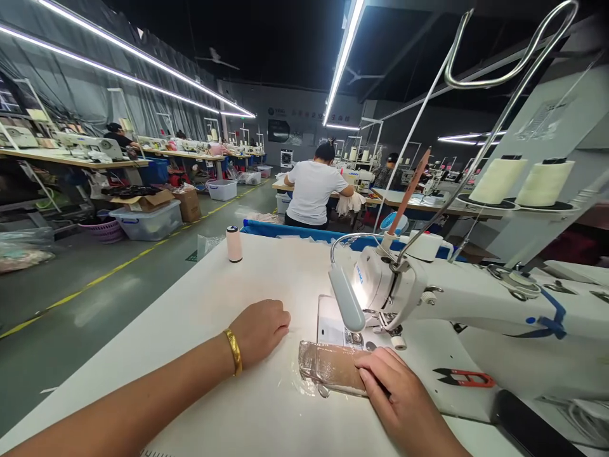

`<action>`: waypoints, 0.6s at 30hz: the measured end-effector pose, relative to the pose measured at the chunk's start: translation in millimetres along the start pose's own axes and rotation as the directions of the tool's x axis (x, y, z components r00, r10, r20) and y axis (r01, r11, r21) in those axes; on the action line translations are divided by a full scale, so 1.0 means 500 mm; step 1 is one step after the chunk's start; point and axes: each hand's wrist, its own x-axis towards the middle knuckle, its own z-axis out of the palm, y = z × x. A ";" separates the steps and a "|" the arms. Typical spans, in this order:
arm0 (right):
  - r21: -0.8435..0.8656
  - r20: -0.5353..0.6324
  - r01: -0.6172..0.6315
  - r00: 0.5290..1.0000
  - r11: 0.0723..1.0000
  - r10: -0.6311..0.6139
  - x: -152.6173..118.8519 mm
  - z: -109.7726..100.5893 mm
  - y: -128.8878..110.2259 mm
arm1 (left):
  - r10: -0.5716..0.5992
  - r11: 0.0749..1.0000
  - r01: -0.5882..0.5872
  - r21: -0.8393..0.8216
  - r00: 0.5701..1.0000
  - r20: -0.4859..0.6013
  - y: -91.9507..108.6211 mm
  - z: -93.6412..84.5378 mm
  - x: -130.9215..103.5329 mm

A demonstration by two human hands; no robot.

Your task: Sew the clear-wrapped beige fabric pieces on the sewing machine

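Note:
My left hand (263, 333), a gold bangle (233, 351) at its wrist, rests on the white sewing table (204, 304) with its fingers curled in; nothing shows in them. My right hand (397, 387) grips the right end of a flat, shiny, brownish phone (335, 367) in a wavy clear case. The phone lies in front of the needle plate (333, 320) of a white sewing machine (380, 285). Red-handled thread snips (464, 377) lie right of my right hand. A pale pink thread spool (234, 244) stands near the table's far left corner.
A pencil (412, 184) stands upright on the machine head, beside a bent metal thread guide. Two cream thread cones (497, 181) stand behind. A person in a white shirt (316, 190) sits ahead, back turned. Storage bins (147, 219) line the aisle at left.

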 end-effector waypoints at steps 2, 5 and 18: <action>0.017 -0.002 -0.015 1.000 1.000 0.015 0.001 0.000 -0.004 | 0.019 1.000 -0.019 0.015 1.000 -0.007 0.022 -0.007 -0.002; 0.067 0.042 -0.057 0.998 0.996 0.055 0.001 -0.007 -0.009 | 0.093 0.989 -0.092 -0.116 0.996 0.003 0.101 -0.009 -0.019; 0.018 0.197 -0.228 0.955 0.973 0.220 0.011 -0.027 -0.022 | 0.067 0.954 -0.005 -0.299 0.978 0.197 0.133 0.003 0.070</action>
